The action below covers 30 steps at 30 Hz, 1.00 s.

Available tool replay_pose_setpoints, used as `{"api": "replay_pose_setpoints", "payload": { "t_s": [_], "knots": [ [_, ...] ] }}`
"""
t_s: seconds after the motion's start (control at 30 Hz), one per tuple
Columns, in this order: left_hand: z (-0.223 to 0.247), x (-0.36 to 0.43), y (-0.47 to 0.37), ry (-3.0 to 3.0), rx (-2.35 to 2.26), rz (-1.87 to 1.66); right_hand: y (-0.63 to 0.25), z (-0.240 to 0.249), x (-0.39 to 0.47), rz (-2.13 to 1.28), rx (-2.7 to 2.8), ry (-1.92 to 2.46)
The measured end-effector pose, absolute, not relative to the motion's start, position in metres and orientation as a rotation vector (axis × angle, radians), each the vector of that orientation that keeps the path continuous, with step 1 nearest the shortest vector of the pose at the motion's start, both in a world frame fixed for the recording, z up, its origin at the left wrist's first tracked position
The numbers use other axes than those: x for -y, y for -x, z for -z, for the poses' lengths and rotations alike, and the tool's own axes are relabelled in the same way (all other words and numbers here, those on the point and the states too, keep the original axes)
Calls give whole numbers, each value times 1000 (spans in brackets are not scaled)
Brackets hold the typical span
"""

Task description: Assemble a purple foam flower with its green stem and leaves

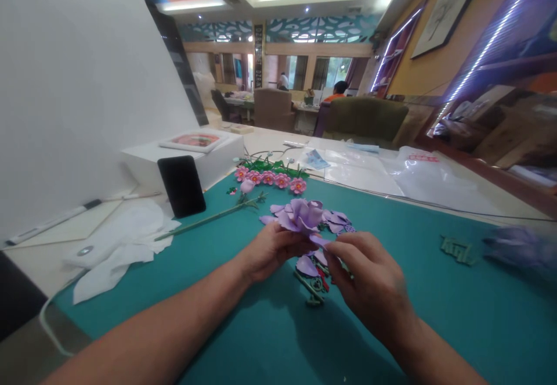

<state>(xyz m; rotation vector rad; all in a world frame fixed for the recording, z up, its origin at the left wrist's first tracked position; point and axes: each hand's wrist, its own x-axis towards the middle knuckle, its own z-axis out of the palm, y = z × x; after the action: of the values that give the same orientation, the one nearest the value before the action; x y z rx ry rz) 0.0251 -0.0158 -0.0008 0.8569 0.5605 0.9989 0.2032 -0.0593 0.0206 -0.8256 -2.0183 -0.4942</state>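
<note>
A purple toy flower [300,215] with layered petals is held up by my left hand [272,251], whose fingers close around its underside. My right hand [369,274] pinches a loose-looking purple petal [321,241] at the flower's lower right edge; whether that petal is joined to the flower I cannot tell. On the mat beneath and behind my hands lie more purple petals [336,220]. Close by are another petal [307,265] and green stem pieces [310,289], partly hidden by my right hand.
On the green mat [235,333] lie a long-stemmed purple bud [209,218], a row of pink flowers [268,179], green pieces [456,250] and a blurred purple bundle [520,248]. A black phone [181,186] leans against a white box [143,161]. White tissue [126,240] lies left.
</note>
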Motion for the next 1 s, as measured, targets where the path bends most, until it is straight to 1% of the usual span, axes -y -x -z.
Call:
{"api": "replay_pose_setpoints", "payload": {
  "t_s": [1.0],
  "knots": [
    [4,16,-27,-908,-581,-1027,-203,-15,59,443,2040,849]
  ]
}}
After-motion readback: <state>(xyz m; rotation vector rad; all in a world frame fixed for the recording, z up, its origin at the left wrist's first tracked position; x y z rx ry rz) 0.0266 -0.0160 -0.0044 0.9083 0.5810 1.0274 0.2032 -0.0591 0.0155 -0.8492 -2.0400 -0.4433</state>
